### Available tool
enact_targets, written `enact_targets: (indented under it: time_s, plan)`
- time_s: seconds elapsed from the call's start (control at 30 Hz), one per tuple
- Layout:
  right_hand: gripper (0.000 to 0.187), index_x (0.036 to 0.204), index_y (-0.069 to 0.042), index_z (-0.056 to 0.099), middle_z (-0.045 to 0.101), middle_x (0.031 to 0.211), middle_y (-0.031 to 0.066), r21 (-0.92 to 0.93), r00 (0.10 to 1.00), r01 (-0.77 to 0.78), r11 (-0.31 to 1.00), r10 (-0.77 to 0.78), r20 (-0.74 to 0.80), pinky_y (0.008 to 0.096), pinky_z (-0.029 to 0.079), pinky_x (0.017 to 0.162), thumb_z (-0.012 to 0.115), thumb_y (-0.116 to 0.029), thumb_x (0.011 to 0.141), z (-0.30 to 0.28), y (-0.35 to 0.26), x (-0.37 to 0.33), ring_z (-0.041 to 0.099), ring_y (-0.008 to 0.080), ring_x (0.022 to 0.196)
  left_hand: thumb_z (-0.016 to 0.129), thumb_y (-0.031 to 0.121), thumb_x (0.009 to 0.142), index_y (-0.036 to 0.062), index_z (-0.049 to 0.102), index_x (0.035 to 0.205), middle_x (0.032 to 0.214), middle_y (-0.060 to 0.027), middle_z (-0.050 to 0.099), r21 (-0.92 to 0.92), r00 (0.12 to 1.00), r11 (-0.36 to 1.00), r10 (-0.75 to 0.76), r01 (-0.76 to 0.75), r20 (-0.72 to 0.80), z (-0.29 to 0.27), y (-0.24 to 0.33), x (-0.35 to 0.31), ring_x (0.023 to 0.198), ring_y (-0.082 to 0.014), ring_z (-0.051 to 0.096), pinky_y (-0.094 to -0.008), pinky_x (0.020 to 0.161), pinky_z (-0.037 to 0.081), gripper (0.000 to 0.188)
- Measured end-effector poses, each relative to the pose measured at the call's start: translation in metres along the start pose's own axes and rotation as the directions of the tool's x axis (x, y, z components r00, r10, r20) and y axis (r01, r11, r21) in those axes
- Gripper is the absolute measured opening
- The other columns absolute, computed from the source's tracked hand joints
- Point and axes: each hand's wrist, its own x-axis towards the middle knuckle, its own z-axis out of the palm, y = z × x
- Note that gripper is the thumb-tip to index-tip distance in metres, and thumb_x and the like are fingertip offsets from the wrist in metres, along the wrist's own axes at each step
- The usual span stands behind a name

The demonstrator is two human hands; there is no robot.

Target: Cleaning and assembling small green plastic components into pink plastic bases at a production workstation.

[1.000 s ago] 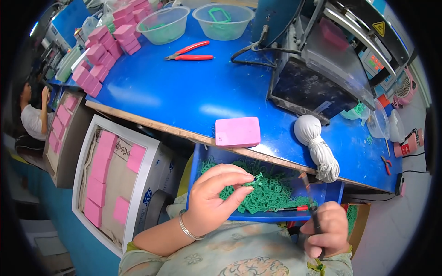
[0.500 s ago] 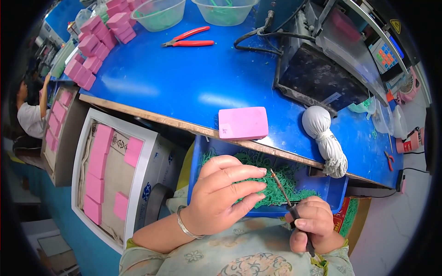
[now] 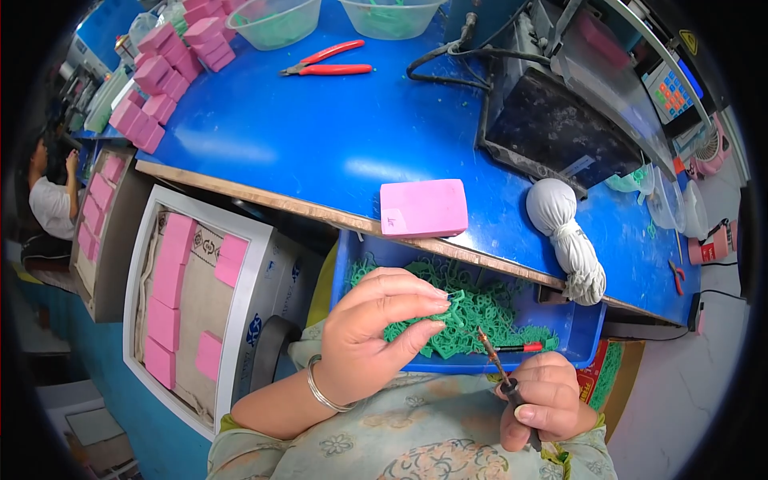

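My left hand (image 3: pixel 370 328), with metal bangles at the wrist, is over the blue bin (image 3: pixel 340 276). Its fingers are bent together in a pinch, and a small green piece (image 3: pixel 457 298) shows at the fingertips. In my right hand (image 3: pixel 548 400), low at the bin's near side, is a thin metal-shafted tool (image 3: pixel 493 357) with a black handle. Its brownish tip points up and left, apart from my left fingers. Loose green pieces (image 3: pixel 476 320) heap in the bin beneath, where a red-and-black rod (image 3: pixel 524 348) lies near its front edge.
On the blue table (image 3: pixel 280 128) are a pink block (image 3: pixel 424 208), a grey cloth bundle (image 3: pixel 560 228), red-handled pliers (image 3: pixel 328 62) and a dark machine (image 3: pixel 560 128). Stacked pink blocks (image 3: pixel 152 88) stand far left; more lie in a white-edged box (image 3: pixel 248 320). Another person (image 3: pixel 52 200) sits at left.
The tool's tip has dropped away from my left fingertips. My left hand has shifted slightly left, and a green piece now shows at its fingers. The red-and-black rod has come into sight.
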Motion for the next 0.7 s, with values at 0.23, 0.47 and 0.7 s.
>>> enact_targets:
  time_s: [0.23, 0.47, 0.7]
  plan:
    - [0.030, 0.093, -0.003, 0.051, 0.058, 0.075, 0.0085, -0.011, 0.999, 0.004, 1.000, -0.004, 0.039, 0.0239, 0.045, 0.047, 0.059, -0.031, 0.086, -0.0011, 0.0004, 0.0030, 0.059, 0.0163, 0.054, 0.066, -0.006, 0.073, -0.0018, 0.062, 0.092, 0.094, -0.0116, 0.059, 0.031, 0.995, 0.996, 0.082, -0.084, 0.061, -0.0015, -0.0008, 0.0005, 0.084, -0.0204, 0.055, -0.0296, 0.072, 0.045, 0.020]
    - [0.030, 0.094, -0.004, 0.051, 0.058, 0.074, 0.0080, -0.007, 0.996, -0.011, 1.000, 0.011, 0.090, 0.0233, 0.044, 0.046, 0.059, -0.032, 0.085, -0.0027, 0.0004, 0.0037, 0.059, 0.0159, 0.053, 0.066, -0.006, 0.073, -0.0019, 0.062, 0.093, 0.094, -0.0114, 0.059, 0.021, 0.996, 0.997, 0.073, -0.074, 0.061, -0.0009, -0.0004, -0.0005, 0.084, -0.0208, 0.055, -0.0302, 0.073, 0.045, 0.021]
    - [0.030, 0.094, -0.004, 0.050, 0.058, 0.073, 0.0077, -0.011, 0.996, -0.015, 1.000, 0.016, 0.092, 0.0233, 0.044, 0.046, 0.059, -0.032, 0.085, -0.0020, 0.0009, 0.0014, 0.058, 0.0154, 0.053, 0.065, -0.006, 0.073, -0.0022, 0.061, 0.093, 0.094, -0.0118, 0.058, 0.013, 0.995, 0.997, 0.076, -0.077, 0.070, -0.0009, -0.0011, -0.0008, 0.086, -0.0211, 0.056, -0.0308, 0.073, 0.046, 0.021]
